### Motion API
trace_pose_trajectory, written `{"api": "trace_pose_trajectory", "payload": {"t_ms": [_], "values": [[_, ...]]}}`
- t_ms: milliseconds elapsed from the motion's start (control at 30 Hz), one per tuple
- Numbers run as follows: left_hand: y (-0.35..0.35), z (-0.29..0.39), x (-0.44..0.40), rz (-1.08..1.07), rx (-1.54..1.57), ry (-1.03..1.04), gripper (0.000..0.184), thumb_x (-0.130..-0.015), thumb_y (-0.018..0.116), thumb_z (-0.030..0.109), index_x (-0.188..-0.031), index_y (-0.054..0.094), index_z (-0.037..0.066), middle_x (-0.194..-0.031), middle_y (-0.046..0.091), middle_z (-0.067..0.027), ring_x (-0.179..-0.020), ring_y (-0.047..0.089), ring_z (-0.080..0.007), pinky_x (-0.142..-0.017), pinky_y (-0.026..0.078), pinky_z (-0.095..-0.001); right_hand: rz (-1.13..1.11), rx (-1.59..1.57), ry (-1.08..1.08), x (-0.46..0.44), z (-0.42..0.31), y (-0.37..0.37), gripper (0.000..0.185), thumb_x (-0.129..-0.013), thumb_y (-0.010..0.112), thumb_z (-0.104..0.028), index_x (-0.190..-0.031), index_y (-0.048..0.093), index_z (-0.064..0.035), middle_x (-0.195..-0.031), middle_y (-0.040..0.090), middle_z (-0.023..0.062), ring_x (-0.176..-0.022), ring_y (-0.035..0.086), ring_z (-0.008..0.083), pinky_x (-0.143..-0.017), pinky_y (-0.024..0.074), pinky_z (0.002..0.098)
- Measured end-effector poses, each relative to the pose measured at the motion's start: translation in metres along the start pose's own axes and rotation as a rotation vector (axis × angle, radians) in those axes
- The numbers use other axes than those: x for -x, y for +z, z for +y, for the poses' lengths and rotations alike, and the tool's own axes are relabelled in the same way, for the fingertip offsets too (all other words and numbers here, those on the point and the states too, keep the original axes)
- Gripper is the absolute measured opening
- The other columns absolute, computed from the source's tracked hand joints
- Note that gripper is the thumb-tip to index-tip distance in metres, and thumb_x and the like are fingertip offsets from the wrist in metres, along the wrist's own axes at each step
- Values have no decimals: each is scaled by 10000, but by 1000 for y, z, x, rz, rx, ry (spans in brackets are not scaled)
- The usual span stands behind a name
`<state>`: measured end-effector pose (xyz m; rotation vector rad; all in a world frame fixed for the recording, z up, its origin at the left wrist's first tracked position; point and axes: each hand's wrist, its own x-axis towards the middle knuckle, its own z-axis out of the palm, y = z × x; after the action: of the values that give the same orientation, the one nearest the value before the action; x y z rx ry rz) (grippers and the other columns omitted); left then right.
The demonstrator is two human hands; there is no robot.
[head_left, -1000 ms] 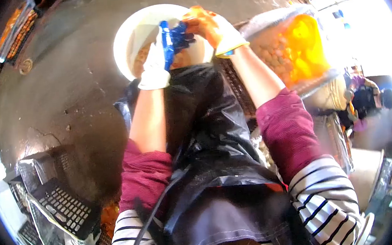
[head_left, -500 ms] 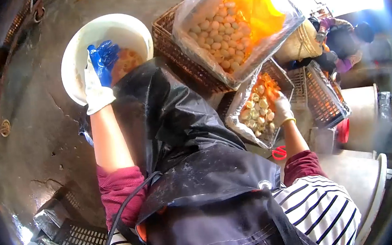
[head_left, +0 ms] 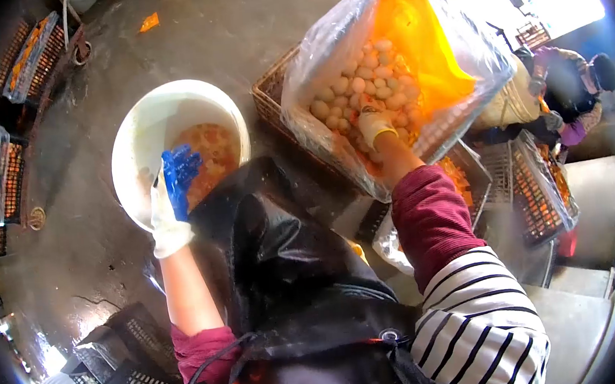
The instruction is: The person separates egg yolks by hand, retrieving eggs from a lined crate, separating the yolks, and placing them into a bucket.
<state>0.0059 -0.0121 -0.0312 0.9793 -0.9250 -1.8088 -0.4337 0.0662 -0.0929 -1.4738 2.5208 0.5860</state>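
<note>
My left hand (head_left: 177, 183), in a white glove with a blue coating, is over the white bucket (head_left: 124, 135). Its fingers look extended and hold nothing that I can see. Cloudy orange-brown liquid (head_left: 212, 150) covers the bucket's bottom. Inside a large plastic-lined crate, my right hand (head_left: 374, 122) wears a white glove and reaches down among many pale eggs (head_left: 342, 85). Its fingertips are hard to make out against the eggs, so whether they grip one cannot be seen. An orange plastic sheet (head_left: 418, 32) is folded back along the crate's far side.
Below the egg crate, my right arm partly hides a smaller lined crate (head_left: 466, 171). A co-worker (head_left: 569, 88) sits at the far right beside a pale bucket (head_left: 508, 101). Stacked crates (head_left: 17, 177) stand at the left. An orange scrap (head_left: 149, 21) lies on the wet floor.
My right hand has moved from the smaller crate of broken shells up into the large egg crate. My left hand stays over the bucket. The view has shifted, so things appear lower.
</note>
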Motion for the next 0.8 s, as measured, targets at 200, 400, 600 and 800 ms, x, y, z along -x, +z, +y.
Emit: {"api": "trace_pose_trajectory", "payload": {"t_ms": [200,400,600,800], "values": [[33,16,1,58,-147,-27,451,-957,427,338,-1184,520,-41,-1132,596,-139,-988,599,-251,-853,460,-342,-163,-232,-144,11,10,-28,549,-683,626,7,-1203,453,-21,-1034,606,156,-934,596,290,-738,488,342],[64,39,20,187,-338,26,417,-946,472,303,-1149,541,-55,-1106,604,-148,-958,608,-247,-830,480,-337,-153,-1009,-254,38,-25,-64,465,-711,653,-46,-1153,514,-19,-936,614,96,-817,586,228,-710,471,282],[19,6,-2,117,-219,41,360,-948,472,287,-1095,582,-23,-1027,637,-124,-862,625,-197,-782,485,-295,-227,-1585,-700,49,-149,-97,204,-871,562,-121,-1061,597,-56,-926,615,3,-791,561,73,-651,444,199],[7,-1,0,136,84,78,315,-941,482,258,-1074,594,-5,-955,639,-79,-794,611,-151,-746,475,-260,101,-1096,-1025,81,-220,-144,270,-847,563,-183,-1060,594,-20,-895,638,76,-735,626,181,-715,472,286]]}}
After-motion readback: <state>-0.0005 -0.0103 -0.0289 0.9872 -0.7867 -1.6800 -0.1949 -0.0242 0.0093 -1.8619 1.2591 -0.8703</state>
